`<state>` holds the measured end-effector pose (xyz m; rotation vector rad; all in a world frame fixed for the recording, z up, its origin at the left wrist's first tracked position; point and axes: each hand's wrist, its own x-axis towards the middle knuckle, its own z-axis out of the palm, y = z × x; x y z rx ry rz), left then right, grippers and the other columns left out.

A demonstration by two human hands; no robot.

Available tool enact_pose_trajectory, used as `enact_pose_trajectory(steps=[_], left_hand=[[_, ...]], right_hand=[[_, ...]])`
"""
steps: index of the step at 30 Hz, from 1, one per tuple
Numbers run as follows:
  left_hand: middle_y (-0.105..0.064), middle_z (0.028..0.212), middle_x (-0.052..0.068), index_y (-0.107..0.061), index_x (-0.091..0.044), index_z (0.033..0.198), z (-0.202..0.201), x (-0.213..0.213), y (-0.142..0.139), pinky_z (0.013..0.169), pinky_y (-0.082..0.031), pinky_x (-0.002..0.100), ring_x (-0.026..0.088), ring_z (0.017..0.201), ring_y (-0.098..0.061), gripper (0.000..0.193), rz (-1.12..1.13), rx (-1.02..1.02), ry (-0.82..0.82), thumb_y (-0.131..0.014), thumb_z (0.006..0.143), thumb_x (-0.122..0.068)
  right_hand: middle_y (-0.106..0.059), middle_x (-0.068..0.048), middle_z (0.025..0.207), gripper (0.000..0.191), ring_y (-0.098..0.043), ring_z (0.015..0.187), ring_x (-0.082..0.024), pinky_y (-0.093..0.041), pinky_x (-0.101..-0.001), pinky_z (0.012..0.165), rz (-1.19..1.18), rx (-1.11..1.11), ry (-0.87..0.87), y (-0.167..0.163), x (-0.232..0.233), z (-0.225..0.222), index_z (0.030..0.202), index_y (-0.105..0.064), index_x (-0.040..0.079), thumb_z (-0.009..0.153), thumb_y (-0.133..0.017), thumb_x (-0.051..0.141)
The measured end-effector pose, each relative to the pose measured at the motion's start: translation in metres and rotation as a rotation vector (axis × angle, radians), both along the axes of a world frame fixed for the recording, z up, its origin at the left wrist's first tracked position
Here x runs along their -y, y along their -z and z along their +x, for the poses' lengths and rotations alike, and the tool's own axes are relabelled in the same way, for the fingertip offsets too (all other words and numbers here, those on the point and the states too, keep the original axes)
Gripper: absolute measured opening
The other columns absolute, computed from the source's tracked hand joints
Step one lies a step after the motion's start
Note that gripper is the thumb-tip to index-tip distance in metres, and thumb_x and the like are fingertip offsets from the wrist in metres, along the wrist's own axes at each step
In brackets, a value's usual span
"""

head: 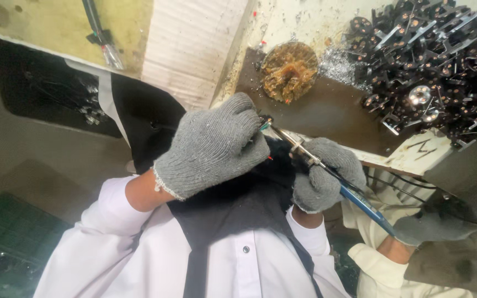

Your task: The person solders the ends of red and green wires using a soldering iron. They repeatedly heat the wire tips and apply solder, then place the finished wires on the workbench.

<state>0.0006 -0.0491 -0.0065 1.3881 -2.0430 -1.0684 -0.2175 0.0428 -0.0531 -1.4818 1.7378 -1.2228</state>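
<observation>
Grimy and spattered, the dark brown tabletop runs along the upper right of the view, its pale edge chipped and stained. On it sits a round tin of brown flux or paste, with silvery solder scraps just beside it. Farther right lies a big heap of small black metal parts, many with copper-coloured spots.

Below the tabletop edge, the person wears a white shirt with a dark apron and grey knitted gloves. The left hand is curled closed, its grip pressed together around something small that the glove hides; what it pinches cannot be told. The right hand has its grip closed around a soldering iron with a metal shaft and blue handle. The iron slants from lower right to upper left, and its tip meets the left hand's fingertips just beneath the tabletop edge.

At the lower right, another person's grey-gloved hand and pale sleeve lie near the blue handle's end. A pale ribbed board leans at the top centre, and a green crate stands at the lower left.
</observation>
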Motion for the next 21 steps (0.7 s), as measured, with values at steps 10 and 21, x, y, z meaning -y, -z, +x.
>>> enact_pose_trajectory(steps=[10,21], left_hand=[[-0.059,0.093,0.01,-0.066,-0.007,0.083,-0.001,0.001,0.002,0.057,-0.05,0.041,0.028,0.072,-0.066,0.023,0.025,0.071,0.006,-0.072,0.087,-0.028],[-0.06,0.091,0.01,-0.065,-0.006,0.083,-0.001,-0.001,0.001,0.051,-0.048,0.04,0.027,0.065,-0.064,0.028,0.047,0.047,0.025,-0.074,0.088,-0.032]], right_hand=[[-0.071,-0.017,0.094,0.032,-0.07,0.081,-0.028,-0.059,-0.0383,0.08,-0.014,0.336,-0.004,-0.002,0.009,-0.002,0.1,-0.07,-0.004,0.09,-0.07,0.027],[-0.071,-0.018,0.09,0.036,-0.072,0.084,-0.029,-0.06,-0.0373,0.08,-0.099,0.143,0.075,-0.001,0.012,0.013,0.103,-0.07,-0.002,0.097,-0.062,0.032]])
